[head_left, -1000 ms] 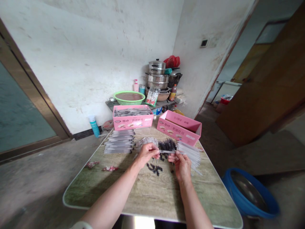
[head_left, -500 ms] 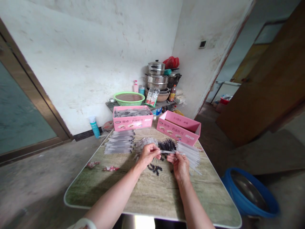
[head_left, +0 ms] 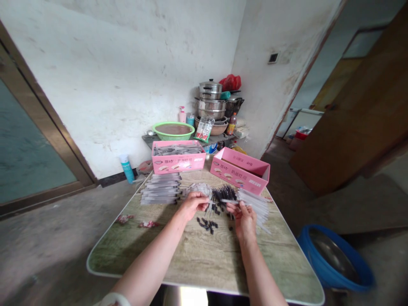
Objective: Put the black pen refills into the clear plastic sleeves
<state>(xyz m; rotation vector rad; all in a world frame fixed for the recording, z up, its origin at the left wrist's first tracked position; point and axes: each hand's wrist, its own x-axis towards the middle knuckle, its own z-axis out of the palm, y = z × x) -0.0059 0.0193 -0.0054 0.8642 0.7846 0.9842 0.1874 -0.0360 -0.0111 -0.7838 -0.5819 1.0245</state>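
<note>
Around the middle of the wood-patterned table (head_left: 205,263), dark-ended tubes (head_left: 160,190) are ranked at ten o'clock, clear tubes (head_left: 256,206) at two, seemingly for quick reach; mid-table, a single tube (head_left: 227,201) is held by the right hand (head_left: 245,219), tip towards nine; the left hand (head_left: 191,206) is pinched narrow, contents unclear.

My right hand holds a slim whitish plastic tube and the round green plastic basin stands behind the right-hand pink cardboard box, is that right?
Not quite: the head view shows the round green plastic basin behind the left-hand pink cardboard box. Your right hand does hold a slim whitish plastic tube.
</note>
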